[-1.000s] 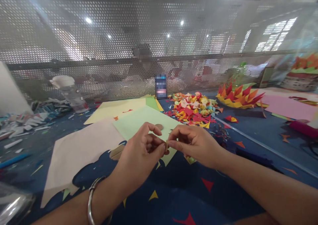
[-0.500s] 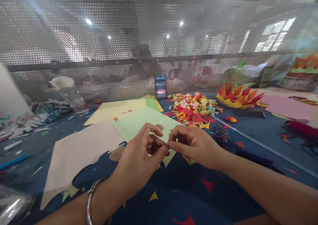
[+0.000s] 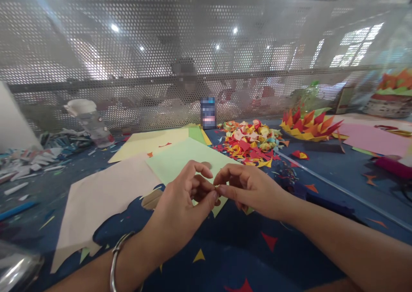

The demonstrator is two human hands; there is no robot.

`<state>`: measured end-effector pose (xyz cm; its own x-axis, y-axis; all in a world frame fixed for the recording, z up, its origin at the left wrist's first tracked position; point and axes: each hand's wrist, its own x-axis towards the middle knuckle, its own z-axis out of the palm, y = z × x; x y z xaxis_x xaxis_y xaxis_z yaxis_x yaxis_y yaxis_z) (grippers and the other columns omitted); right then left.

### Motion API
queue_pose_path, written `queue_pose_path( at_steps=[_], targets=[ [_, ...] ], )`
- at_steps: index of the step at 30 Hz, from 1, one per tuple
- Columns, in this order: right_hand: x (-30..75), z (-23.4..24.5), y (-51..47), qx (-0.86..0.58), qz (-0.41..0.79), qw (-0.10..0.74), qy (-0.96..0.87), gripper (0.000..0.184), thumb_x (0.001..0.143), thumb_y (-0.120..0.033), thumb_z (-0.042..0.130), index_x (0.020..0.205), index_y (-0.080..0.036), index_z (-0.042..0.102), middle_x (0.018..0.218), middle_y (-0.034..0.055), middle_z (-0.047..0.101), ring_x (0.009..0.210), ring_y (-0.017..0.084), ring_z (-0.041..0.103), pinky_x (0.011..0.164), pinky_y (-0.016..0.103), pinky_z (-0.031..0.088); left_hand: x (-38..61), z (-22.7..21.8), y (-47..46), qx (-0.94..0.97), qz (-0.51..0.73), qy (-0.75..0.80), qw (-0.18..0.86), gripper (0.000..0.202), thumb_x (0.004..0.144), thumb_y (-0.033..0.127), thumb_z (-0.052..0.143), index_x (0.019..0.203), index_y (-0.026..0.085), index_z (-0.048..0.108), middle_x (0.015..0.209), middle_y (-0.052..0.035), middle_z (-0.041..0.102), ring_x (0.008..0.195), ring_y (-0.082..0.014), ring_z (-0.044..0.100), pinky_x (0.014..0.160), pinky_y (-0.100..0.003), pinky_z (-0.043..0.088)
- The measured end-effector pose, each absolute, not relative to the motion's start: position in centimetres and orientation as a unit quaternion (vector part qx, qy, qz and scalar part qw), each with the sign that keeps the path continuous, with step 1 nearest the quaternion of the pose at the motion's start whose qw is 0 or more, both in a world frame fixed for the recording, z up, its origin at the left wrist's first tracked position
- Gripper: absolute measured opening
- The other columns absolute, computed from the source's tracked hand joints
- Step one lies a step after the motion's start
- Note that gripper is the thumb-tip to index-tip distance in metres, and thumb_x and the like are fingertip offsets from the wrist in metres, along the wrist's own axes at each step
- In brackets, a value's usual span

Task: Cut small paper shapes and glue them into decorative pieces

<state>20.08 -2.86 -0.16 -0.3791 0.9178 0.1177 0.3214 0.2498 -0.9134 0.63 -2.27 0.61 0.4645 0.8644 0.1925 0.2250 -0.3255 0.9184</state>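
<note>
1. Head view: the bare left hand (image 3: 189, 202) and the bare right hand (image 3: 254, 191) meet at their fingertips, above a pale green flat sheet of paper (image 3: 186, 163) on the dark blue tabletop (image 3: 231, 257).

2. State of the grip: the left thumb presses inward with its index finger arched above it, and the right thumb and index finger come together in a pinch. Whether a small piece sits between them cannot be told, because the tips cover that spot. The sheet itself lies below the hands, partly hidden by them.

3. For work this fine, I judge it best to let one hand steady while the other adjusts; if both push at once, anything thin would likely buckle or slip.

4. Light pressure from the pads should serve better than a hard squeeze, since thin paper, if that is what is there, would crease where it is pressed.

5. The raised left index finger seems well placed, ready to help without crowding the pinch. Turning the wrists slightly outward would probably open the line of sight.

6. Loose pieces call for care with the forearms: a yellow three-pointed paper scrap (image 3: 199, 255) and a red three-pointed paper scrap (image 3: 269, 241) lie on the near side of the hands, and a brown rounded flat piece (image 3: 152, 200) lies just beside the left one. A heaped pile of small red, yellow and pink paper pieces (image 3: 251, 141) stands beyond the right one.
</note>
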Motion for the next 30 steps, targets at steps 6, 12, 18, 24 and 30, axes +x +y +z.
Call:
queue_pose_path(
  at_steps=[6,12,18,24,30],
  targets=[
    [20.22,-0.12,-2.80,-0.428,0.439,0.342,-0.712,0.021,0.089,-0.039,0.061,0.090,-0.018,0.059,0.061,-0.0041,0.055,0.045,0.007,0.049,0.044,0.018,0.041,0.65,0.83,-2.37,0.721,0.354,0.374,0.464,0.025,0.084,0.021,0.062,0.100,0.025,0.042,0.077,0.0020,0.068,0.073,-0.0168,0.069,0.066,-0.028,0.053],
    [20.23,0.00,-2.94,-0.424,0.446,0.349,-0.707,0.020,0.088,-0.038,0.061,0.086,-0.018,0.057,0.064,-0.0039,0.055,0.045,0.007,0.049,0.042,0.018,0.040,0.45,0.85,-2.26,0.709,0.340,0.375,0.491,0.022,0.089,0.027,0.058,0.104,0.024,0.043,0.072,0.0005,0.069,0.071,-0.0187,0.068,0.069,-0.033,0.053],
    [20.31,0.14,-2.97,-0.427,0.441,0.353,-0.706,0.018,0.088,-0.036,0.061,0.085,-0.018,0.057,0.062,-0.0050,0.053,0.044,0.007,0.048,0.041,0.018,0.038,0.43,0.64,-2.03,0.708,0.328,0.374,0.502,0.034,0.084,0.030,0.067,0.106,0.026,0.041,0.078,0.0003,0.070,0.076,-0.0198,0.069,0.069,-0.032,0.052],
    [20.40,0.11,-2.95,-0.427,0.447,0.351,-0.703,0.018,0.088,-0.035,0.062,0.084,-0.018,0.057,0.061,-0.0055,0.052,0.043,0.006,0.048,0.041,0.018,0.037,0.43,0.75,-2.16,0.711,0.324,0.383,0.493,0.033,0.082,0.024,0.067,0.103,0.025,0.043,0.076,0.0007,0.071,0.073,-0.0184,0.069,0.069,-0.031,0.051],
    [20.28,0.20,-2.97,-0.419,0.472,0.355,-0.690,0.020,0.084,-0.035,0.068,0.082,-0.018,0.057,0.062,-0.0048,0.054,0.043,0.005,0.046,0.041,0.018,0.036,0.33,0.82,-2.19,0.718,0.302,0.374,0.504,0.026,0.083,0.024,0.065,0.100,0.025,0.044,0.071,0.0011,0.071,0.067,-0.0166,0.067,0.064,-0.028,0.048]
  ],
)
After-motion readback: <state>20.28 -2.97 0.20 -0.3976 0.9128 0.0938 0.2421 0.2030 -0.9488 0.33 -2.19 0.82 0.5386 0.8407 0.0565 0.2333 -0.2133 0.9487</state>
